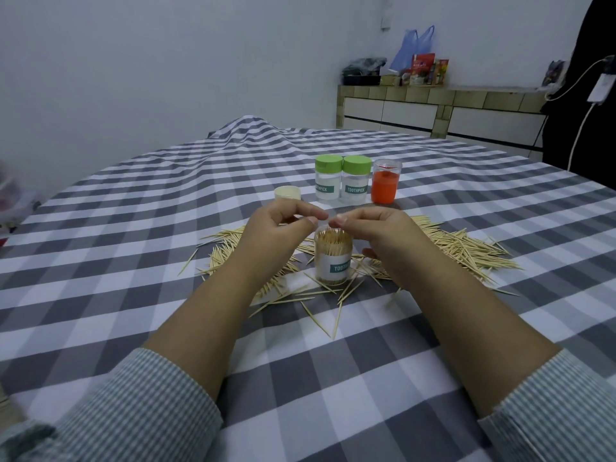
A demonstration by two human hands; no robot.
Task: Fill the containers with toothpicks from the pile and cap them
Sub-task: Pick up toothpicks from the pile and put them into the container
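i counted four containers on the checked worktop point(400, 378): one open jar point(332, 260) packed with toothpicks amid the pile point(466, 248), two green-capped jars point(329, 179) point(356, 180) looking empty, one orange container point(386, 181). one loose cap point(287, 193). my left hand point(271, 225) and right hand point(376, 228) hovered fingertips nearly together above the open jar; whether they pinched anything, i couldn't tell.

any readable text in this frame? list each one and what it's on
"TOOTHPICK" on the label of the left green-capped container.
"TOOTHPICK" on the label of the right green-capped container.
"TOOTH", the rest turned out of sight, on the label of the open container full of toothpicks.
Print on the packages on the far counter: too small and blurred to read.
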